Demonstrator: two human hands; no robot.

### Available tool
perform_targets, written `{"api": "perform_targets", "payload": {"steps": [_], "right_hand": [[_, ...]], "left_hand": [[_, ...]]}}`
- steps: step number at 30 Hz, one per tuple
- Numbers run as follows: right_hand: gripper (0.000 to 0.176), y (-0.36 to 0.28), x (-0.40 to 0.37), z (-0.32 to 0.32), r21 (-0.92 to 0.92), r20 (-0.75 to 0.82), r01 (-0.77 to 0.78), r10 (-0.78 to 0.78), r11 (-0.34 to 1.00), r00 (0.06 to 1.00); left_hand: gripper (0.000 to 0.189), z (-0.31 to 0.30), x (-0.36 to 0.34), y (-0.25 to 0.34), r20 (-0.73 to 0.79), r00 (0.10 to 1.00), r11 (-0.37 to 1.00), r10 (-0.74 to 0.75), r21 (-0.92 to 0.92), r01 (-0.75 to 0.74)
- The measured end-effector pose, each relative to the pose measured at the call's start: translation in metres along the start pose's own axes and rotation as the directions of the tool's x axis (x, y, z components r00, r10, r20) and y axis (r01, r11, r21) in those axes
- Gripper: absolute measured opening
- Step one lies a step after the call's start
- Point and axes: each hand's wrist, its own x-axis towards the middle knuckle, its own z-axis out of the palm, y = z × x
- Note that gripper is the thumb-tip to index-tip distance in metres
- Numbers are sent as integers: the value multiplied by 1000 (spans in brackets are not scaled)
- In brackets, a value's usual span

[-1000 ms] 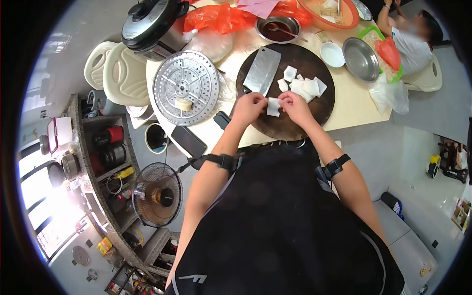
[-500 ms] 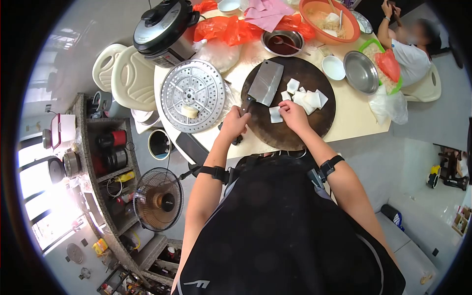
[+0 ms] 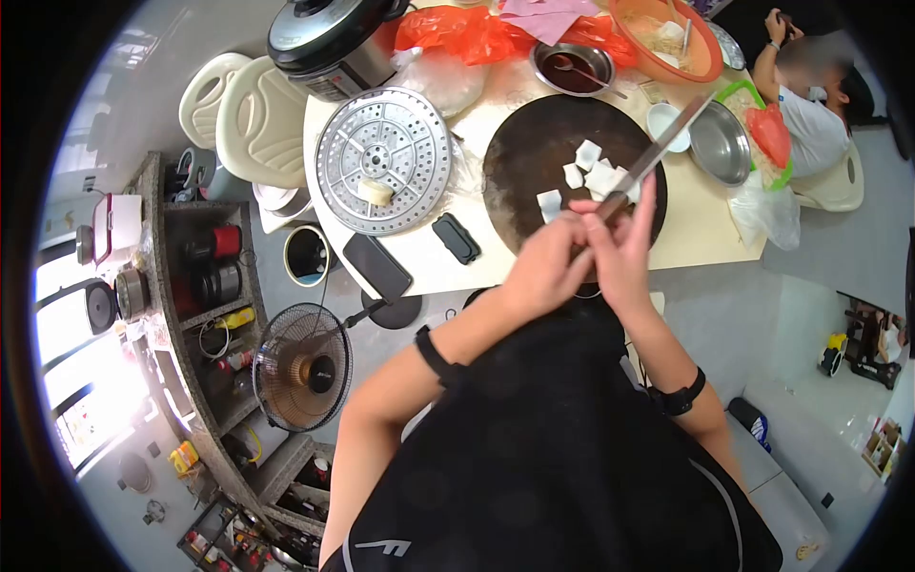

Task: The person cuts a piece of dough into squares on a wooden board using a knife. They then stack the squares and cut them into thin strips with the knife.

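Both my hands meet over the near edge of the round dark chopping board (image 3: pixel 534 143). A cleaver (image 3: pixel 667 141) is raised there, its blade seen nearly edge-on and slanting up to the right. My left hand (image 3: pixel 555 259) is closed at the handle end. Against the cleaver from the other side is my right hand (image 3: pixel 624 257), thumb on the handle and fingers stretched along it; most of the handle is hidden between the hands. Several flat white pieces (image 3: pixel 589 153) of food lie on the board beneath, partly covered by the hands and blade.
A perforated steamer plate (image 3: pixel 348 157) carries a pale roll-shaped piece (image 3: pixel 375 192). Nearby lie a phone (image 3: pixel 377 267) and a dark case (image 3: pixel 456 238). Beyond the board stand a bowl of dark sauce (image 3: pixel 572 69), an orange basin (image 3: pixel 705 59) and a metal bowl (image 3: pixel 721 143). A person (image 3: pixel 810 114) sits at right.
The cleaver has been lifted off the board and turned edge-on. My left hand moved right with it, and my right hand left the white pieces and came to the handle.
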Motion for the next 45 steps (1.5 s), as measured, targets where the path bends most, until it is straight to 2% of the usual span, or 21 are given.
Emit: {"api": "perform_targets", "payload": {"steps": [1, 4, 5, 8, 10, 14, 15, 17, 18, 20, 22, 24, 25, 28, 30, 31, 33, 35, 39, 41, 45], "right_hand": [[95, 3, 0, -8, 10, 19, 27, -27, 1000, 999], [74, 0, -3, -19, 37, -35, -7, 9, 999, 999], [61, 1, -4, -24, -1, -65, -5, 5, 1000, 998], [35, -4, -7, -30, 125, -220, -20, 47, 992, 974], [27, 17, -7, -64, 56, -202, -73, 83, 996, 976], [34, 61, -9, -116, -345, -135, -166, 127, 924, 983], [37, 63, -7, -110, -427, -76, -82, 55, 900, 996], [46, 70, -9, -107, -490, 69, -3, 42, 872, 997], [46, 73, -14, -101, -511, 3, -130, 152, 850, 988], [47, 66, -21, -89, -584, -80, -185, 171, 790, 982], [46, 64, -25, -86, -585, -119, -177, 132, 791, 984], [47, 62, -23, -87, -582, -156, -147, 68, 800, 985], [47, 57, -21, -92, -596, -163, -215, 146, 774, 976], [46, 49, -24, -100, -628, -152, -221, 161, 746, 975], [47, 53, -27, -102, -612, -135, -139, 70, 779, 988], [48, 56, -29, -103, -603, -127, -99, 27, 792, 992], [51, 62, -31, -101, -611, -118, -75, 4, 788, 993], [54, 70, -34, -98, -628, -79, -45, -6, 777, 997], [60, 73, -32, -93, -672, -6, 8, -16, 740, 1000], [63, 73, -33, -87, -680, 35, 69, -62, 730, 997], [60, 67, -26, -73, -628, 54, -36, 89, 777, 995]], "left_hand": [[26, 10, -2, -2, 0, 997, 996, 77, -46, -77], [23, 13, -1, -13, 197, 956, 971, 219, 54, -234], [23, 11, -1, -14, 264, 934, 957, 241, 93, -273], [29, 10, -4, -15, 398, 877, 936, 269, 108, -336], [33, 4, -1, -24, 421, 872, 928, 252, 150, -341], [40, -7, -1, -91, 266, 960, 871, 87, 448, -203], [41, -9, 4, -106, 196, 980, 844, 31, 520, -131], [45, -3, 11, -127, 97, 993, 811, -63, 585, -6], [46, 2, 17, -132, 65, 990, 774, -121, 631, 54], [47, 9, 27, -134, 92, 975, 745, -205, 660, 94], [33, 14, 35, -128, 165, 934, 733, -318, 668, 131], [24, 16, 33, -133, 189, 918, 711, -348, 691, 127], [21, 18, 34, -136, 207, 911, 705, -358, 699, 118], [16, 15, 40, -136, 137, 891, 757, -433, 592, 277], [11, 0, 47, -118, -42, 981, 799, -190, 573, 179], [12, -5, 47, -107, -67, 992, 777, -110, 616, 128], [15, -10, 39, -106, 2, 999, 712, -51, 701, 35], [18, -11, 17, -124, 179, 978, 640, -110, 766, -68], [23, -8, -4, -125, 142, 975, 685, -174, 729, 16], [25, -5, -6, -123, 160, 976, 714, -150, 700, -5], [25, 1, -10, -121, 186, 973, 723, -136, 690, -31]]}}
